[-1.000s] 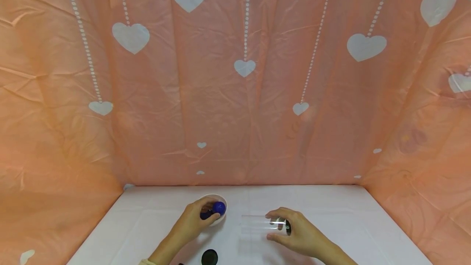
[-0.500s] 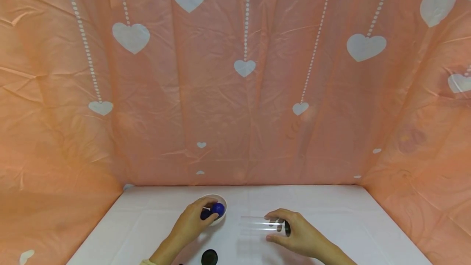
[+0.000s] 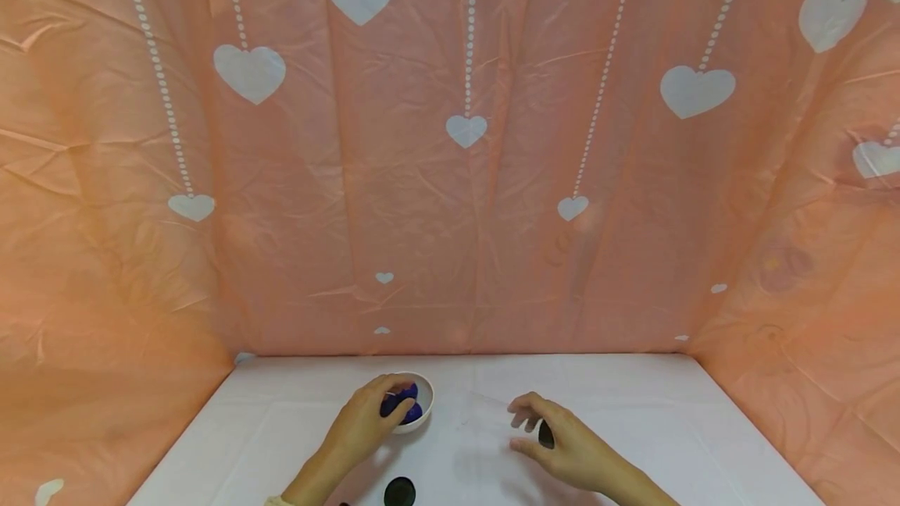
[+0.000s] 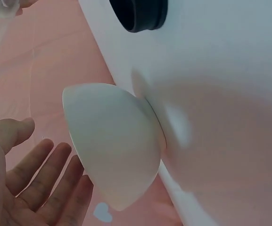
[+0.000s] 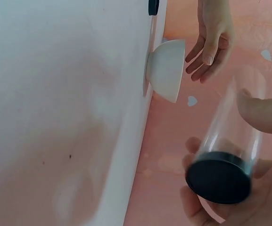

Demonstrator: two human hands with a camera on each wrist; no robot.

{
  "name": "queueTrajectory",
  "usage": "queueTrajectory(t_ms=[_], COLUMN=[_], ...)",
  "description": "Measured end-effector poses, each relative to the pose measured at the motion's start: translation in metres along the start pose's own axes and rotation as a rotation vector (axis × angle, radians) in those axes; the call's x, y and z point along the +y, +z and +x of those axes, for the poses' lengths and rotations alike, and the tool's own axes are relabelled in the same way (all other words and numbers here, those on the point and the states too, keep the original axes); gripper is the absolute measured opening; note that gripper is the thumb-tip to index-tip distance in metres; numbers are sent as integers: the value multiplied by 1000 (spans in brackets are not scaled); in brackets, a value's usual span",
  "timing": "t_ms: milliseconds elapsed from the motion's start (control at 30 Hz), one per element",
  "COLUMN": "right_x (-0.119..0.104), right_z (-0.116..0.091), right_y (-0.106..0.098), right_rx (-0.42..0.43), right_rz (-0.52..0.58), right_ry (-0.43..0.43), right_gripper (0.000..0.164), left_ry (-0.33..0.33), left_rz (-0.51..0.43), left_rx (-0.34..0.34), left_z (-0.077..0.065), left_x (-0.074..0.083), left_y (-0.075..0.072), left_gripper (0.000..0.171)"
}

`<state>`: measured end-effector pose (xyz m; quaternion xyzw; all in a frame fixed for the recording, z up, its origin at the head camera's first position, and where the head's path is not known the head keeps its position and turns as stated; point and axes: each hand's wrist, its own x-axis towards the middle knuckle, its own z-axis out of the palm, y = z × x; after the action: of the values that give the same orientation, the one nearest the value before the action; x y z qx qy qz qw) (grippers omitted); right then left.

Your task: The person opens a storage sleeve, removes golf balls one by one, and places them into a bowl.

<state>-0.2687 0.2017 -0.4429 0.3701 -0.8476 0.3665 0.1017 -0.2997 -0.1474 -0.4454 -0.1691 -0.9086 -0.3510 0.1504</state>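
Observation:
My left hand [image 3: 366,416] is over the near left side of a white bowl [image 3: 426,395], fingers loosely bent. Shiny blue balls [image 3: 413,412] lie inside the bowl, partly hidden by that hand. In the left wrist view, the fingers [image 4: 41,174] are spread beside the bowl's rim and no ball shows in them. My right hand [image 3: 562,443] grips a clear tube [image 5: 230,127] near its black-capped end [image 5: 218,181], holding it in the air. The tube's see-through wall is barely visible from the head.
A round black lid [image 3: 400,492] lies on the white tabletop [image 3: 619,385] near the front edge. A small dark thing at the bottom edge, left of the lid, is mostly cut off. An orange sheet [image 3: 464,240] with white hearts encloses the back and sides.
The blue ball at my left thumb and fingers has dropped lower into the bowl, among the others. My right hand keeps its place while the tube has tilted slightly.

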Motion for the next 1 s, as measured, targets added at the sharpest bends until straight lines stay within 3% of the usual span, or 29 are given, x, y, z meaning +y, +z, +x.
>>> queueTrajectory(t_ms=[200, 600, 833, 1000], right_x=[2, 9, 12, 16], right_z=[-1, 3, 2, 1], right_y=[2, 5, 9, 9], right_rx=[10, -1, -14, -32], right_rz=[-40, 30, 62, 100], right_ry=[74, 18, 42, 75], right_gripper=[32, 34, 34, 35], left_ry=[-9, -13, -38, -14], left_rz=[-2, -9, 23, 78], left_rx=[-8, -6, 5, 22], left_z=[1, 2, -2, -6], left_x=[1, 0, 1, 0], left_y=[-2, -3, -9, -13], left_gripper=[28, 29, 27, 29])
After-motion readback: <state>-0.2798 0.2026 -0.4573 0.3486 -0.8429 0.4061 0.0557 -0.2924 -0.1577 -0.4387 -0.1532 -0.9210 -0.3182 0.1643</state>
